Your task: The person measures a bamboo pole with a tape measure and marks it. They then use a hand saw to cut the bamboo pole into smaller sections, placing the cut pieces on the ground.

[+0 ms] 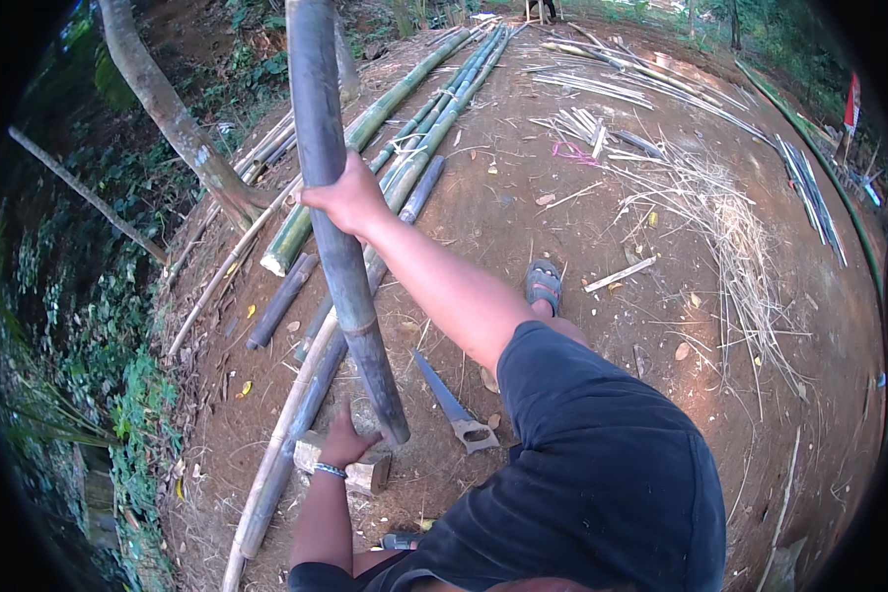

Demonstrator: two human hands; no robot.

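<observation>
My right hand [343,200] is wrapped round a thick, dark grey bamboo pole [343,276], which is held up at a slant. The pole's top runs past the upper edge of the view, and its lower end hangs near my left hand [345,440]. That hand, with a beaded bracelet at the wrist, has its thumb and fingers apart and appears not to touch the pole. Beneath it a squared wood block [367,476] lies on the ground. A hand saw [446,395] with a pale handle lies flat to the right of the pole's lower end.
Long green bamboo poles [405,84] lie toward the far left, with a short dark bamboo piece [282,301] nearby. A tree trunk [173,113] leans at the left slope. Shavings [730,222] and split strips [587,87] cover ground at right. My sandalled foot [544,285] stands ahead.
</observation>
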